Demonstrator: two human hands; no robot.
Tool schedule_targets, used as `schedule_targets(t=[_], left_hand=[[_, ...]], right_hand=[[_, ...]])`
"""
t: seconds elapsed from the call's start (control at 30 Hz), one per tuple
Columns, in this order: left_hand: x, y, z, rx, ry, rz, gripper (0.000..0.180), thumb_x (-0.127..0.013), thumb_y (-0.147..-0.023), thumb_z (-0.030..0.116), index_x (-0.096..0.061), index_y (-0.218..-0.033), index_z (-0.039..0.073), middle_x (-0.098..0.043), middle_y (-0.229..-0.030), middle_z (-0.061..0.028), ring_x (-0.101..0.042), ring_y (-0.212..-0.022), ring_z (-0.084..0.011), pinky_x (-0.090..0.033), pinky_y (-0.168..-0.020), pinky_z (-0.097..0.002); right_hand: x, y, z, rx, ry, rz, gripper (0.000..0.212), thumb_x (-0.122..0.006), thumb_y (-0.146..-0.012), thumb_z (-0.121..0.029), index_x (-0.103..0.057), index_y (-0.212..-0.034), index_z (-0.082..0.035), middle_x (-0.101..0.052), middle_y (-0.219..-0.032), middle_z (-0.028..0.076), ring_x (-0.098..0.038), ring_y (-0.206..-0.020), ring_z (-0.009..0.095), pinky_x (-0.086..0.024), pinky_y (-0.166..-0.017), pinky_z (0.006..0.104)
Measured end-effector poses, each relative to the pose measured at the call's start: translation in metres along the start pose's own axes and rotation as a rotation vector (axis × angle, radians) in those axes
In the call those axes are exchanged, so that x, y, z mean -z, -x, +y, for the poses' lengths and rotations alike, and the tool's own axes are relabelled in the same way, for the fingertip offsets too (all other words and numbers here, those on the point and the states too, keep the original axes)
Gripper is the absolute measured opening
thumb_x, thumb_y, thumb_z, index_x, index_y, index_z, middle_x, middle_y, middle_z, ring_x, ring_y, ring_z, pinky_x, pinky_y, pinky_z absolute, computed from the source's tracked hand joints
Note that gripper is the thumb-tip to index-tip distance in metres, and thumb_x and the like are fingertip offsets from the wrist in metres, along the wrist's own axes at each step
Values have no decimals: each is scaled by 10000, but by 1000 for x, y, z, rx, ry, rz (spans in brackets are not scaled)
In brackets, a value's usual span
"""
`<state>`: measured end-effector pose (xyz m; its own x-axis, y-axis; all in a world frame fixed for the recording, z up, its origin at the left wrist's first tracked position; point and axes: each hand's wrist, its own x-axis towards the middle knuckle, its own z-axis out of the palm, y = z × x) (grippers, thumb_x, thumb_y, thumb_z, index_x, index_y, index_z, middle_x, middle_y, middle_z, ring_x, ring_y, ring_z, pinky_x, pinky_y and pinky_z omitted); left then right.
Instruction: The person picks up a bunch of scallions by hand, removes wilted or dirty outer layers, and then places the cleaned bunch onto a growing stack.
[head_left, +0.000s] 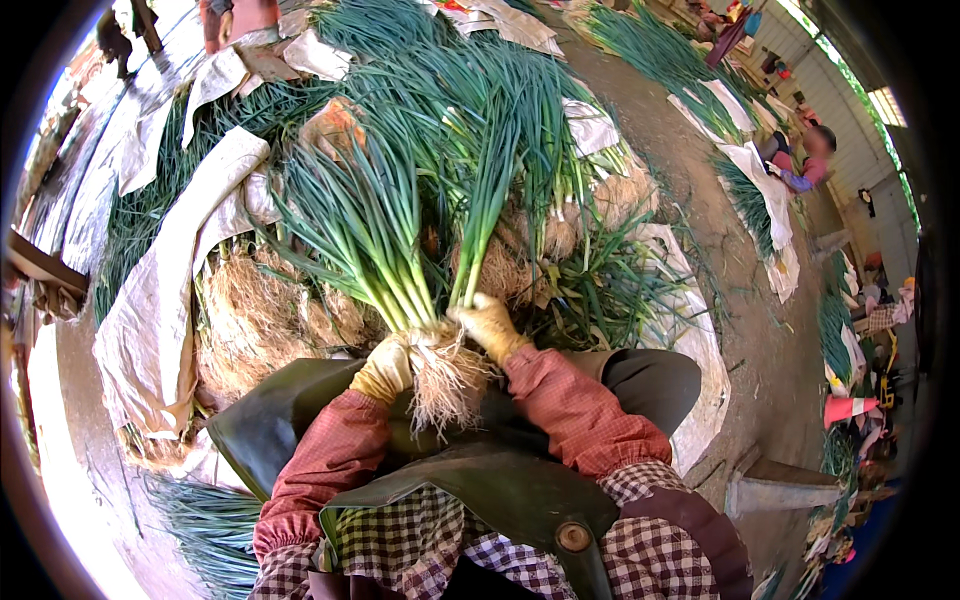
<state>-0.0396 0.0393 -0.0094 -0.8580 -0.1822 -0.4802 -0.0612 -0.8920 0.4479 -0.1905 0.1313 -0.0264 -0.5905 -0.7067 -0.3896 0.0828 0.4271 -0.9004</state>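
Observation:
A bunch of green onions (395, 270), with pale stems and long stringy roots (445, 385), is upright in front of my lap. My left hand (385, 368), in a yellowish glove, is closed round its base, just above the roots. Beside it my right hand (488, 328), gloved alike, is closed on the lower end of a few separate green onion stalks (487, 215), which lean slightly right. The two bases nearly touch. Past my hands lies a big heap of green onions (410, 80), some with dense tan roots (250, 315) turned toward me.
White sacking (170, 310) drapes the heap's left side; more sacking (700, 370) lies at right. Loose leaves (610, 300) lie right of my hands. Farther right are more rows of green onions (660, 50), a seated person (800, 160) and a red-and-white cone (850, 408). A dark apron (470, 490) covers my lap.

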Motion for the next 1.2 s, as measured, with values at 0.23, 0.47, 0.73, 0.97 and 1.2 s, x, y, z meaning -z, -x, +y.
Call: schedule_targets(t=[0.23, 0.47, 0.73, 0.97, 1.2], left_hand=[[-10, -14, -16, -18, 283, 55, 194, -512, -709, -17, -532, -900, -47, -574, -795, -118, -570, -695, -216, -483, -684, -307], [-26, 22, 5, -32, 357, -70, 307, -515, -681, -44, -514, -985, -93, -576, -871, -122, -565, -751, -219, -475, -728, -305], [-3, 1, -21, -124, -37, 148, 238, -544, -713, 37, -564, -934, -51, -595, -748, -94, -581, -634, -170, -470, -542, -241], [-7, -2, -23, 76, -344, 325, 130, -587, -704, 75, -605, -701, -54, -600, -594, -146, -525, -416, -186, -406, -370, -251], [-9, -4, -24, 46, -333, 314, 149, -586, -689, 99, -607, -707, -48, -607, -618, -140, -522, -458, -182, -416, -429, -260]], right_hand=[[-6, -19, 50, 177, 124, 267, 318, -484, -848, -305, -539, -832, 8, -589, -698, 128, -538, -542, 205, -442, -504, 329], [33, -60, 26, -144, -251, 319, 231, -497, -826, -213, -521, -743, 1, -515, -629, 62, -526, -494, 206, -457, -428, 311], [-18, -5, 5, -70, 75, -64, 348, -474, -875, -315, -567, -997, -2, -585, -794, 90, -557, -806, 187, -461, -736, 285], [21, -35, -83, 505, 968, 13, 219, -504, -819, -176, -563, -1006, -76, -574, -826, 86, -561, -705, 179, -473, -647, 298], [-26, -74, -89, 972, 1576, -399, 90, -563, -656, -54, -592, -742, -59, -543, -742, 97, -581, -707, 254, -470, -589, 344]])
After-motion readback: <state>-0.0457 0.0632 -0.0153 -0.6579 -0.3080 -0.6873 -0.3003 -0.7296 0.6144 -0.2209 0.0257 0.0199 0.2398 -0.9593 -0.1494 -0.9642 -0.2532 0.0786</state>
